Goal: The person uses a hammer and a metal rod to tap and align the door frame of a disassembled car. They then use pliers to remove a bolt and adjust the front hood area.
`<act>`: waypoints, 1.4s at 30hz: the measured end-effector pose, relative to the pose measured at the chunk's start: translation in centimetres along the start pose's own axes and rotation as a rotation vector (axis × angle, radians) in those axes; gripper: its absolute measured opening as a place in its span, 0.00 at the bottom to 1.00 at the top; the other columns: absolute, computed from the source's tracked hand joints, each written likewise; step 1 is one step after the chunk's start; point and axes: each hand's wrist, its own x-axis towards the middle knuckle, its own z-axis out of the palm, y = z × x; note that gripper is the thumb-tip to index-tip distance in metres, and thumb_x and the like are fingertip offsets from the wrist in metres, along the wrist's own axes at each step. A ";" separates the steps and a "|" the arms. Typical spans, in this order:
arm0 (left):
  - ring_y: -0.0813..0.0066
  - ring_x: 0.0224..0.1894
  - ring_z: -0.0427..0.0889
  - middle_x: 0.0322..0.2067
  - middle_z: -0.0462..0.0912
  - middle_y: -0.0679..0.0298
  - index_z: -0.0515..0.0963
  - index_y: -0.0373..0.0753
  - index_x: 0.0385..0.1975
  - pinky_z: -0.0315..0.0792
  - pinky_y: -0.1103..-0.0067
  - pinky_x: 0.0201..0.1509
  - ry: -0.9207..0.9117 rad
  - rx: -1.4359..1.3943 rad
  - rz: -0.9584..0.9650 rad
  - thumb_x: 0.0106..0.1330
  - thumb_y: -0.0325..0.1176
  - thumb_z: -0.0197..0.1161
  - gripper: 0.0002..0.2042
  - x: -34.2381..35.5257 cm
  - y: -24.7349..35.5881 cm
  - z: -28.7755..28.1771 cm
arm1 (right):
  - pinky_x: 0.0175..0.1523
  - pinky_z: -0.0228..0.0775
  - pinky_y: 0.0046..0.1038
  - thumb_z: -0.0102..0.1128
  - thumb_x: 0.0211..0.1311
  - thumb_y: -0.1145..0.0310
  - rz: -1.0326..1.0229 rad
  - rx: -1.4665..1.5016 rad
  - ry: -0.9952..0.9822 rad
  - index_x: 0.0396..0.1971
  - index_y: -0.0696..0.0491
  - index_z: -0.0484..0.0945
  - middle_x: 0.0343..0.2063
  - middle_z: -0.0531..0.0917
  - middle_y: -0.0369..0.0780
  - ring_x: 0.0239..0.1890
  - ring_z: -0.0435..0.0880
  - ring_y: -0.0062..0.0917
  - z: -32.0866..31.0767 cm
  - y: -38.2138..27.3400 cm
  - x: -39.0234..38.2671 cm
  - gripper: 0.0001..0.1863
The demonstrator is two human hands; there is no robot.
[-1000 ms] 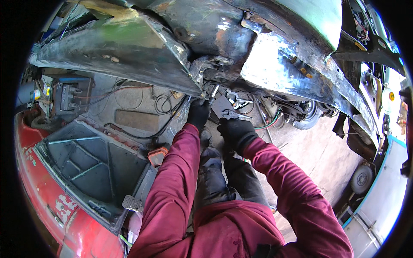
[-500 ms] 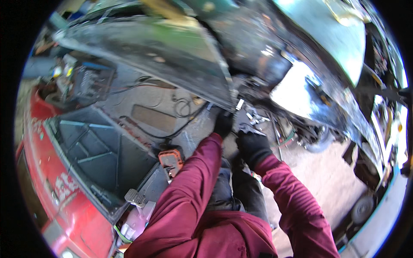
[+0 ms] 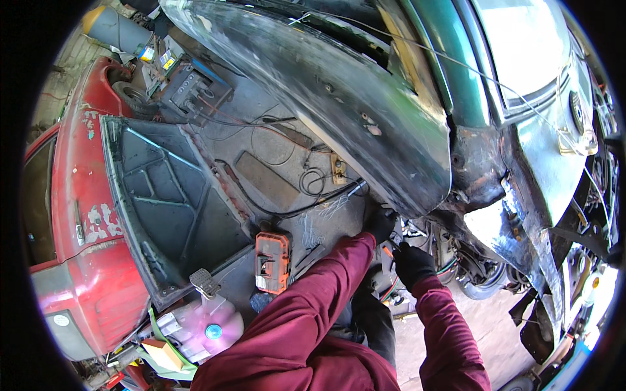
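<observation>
Both my hands wear black gloves, and the sleeves are maroon. My left hand (image 3: pixel 380 225) reaches up under the lower edge of a dark, bare-metal car fender (image 3: pixel 339 98), its fingers curled against the parts there; what it holds is hidden. Just below it, my right hand (image 3: pixel 412 264) is closed around a small tool with an orange tip (image 3: pixel 388 251) that points toward the left hand. Wires and a wheel hub (image 3: pixel 482 277) sit right behind the hands, below the green car body (image 3: pixel 450 72).
An orange tool case (image 3: pixel 272 262) lies on the concrete floor by my left arm. A red car panel with a black inner frame (image 3: pixel 163 202) lies to the left. Loose cables (image 3: pixel 313 179), a battery charger (image 3: pixel 189 85) and a plastic jug (image 3: pixel 208 326) are also around.
The view has swung, so more of the floor and the red panel shows. Both hands stay at the fender's lower edge, close together.
</observation>
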 end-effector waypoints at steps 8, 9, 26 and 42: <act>0.58 0.40 0.89 0.37 0.89 0.48 0.85 0.34 0.43 0.78 0.65 0.46 -0.165 -0.094 -0.069 0.74 0.37 0.62 0.12 0.6 -0.9 0.6 | 0.51 0.78 0.48 0.55 0.74 0.45 0.009 -0.024 -0.192 0.46 0.52 0.83 0.39 0.89 0.49 0.46 0.88 0.49 2.0 1.9 1.3 0.24; 0.59 0.39 0.88 0.37 0.89 0.48 0.85 0.34 0.43 0.78 0.65 0.46 -0.205 -0.106 -0.120 0.74 0.36 0.62 0.11 0.7 -0.7 0.4 | 0.51 0.78 0.48 0.55 0.74 0.45 0.023 -0.014 -0.188 0.46 0.52 0.83 0.40 0.89 0.49 0.46 0.88 0.49 1.9 1.8 1.5 0.23; 0.43 0.47 0.87 0.41 0.88 0.46 0.86 0.37 0.43 0.79 0.58 0.50 -0.006 -0.022 0.009 0.72 0.41 0.61 0.14 -0.3 0.0 0.1 | 0.55 0.78 0.49 0.55 0.72 0.46 0.054 0.017 -0.206 0.47 0.54 0.83 0.43 0.88 0.51 0.49 0.87 0.49 0.1 -0.1 1.4 0.25; 0.45 0.42 0.88 0.37 0.89 0.47 0.86 0.36 0.41 0.79 0.61 0.47 -0.149 -0.205 0.040 0.74 0.38 0.58 0.13 0.0 -0.7 -0.6 | 0.49 0.77 0.53 0.58 0.71 0.44 0.101 0.118 -0.138 0.44 0.49 0.83 0.37 0.89 0.50 0.44 0.87 0.52 0.5 0.9 0.9 0.22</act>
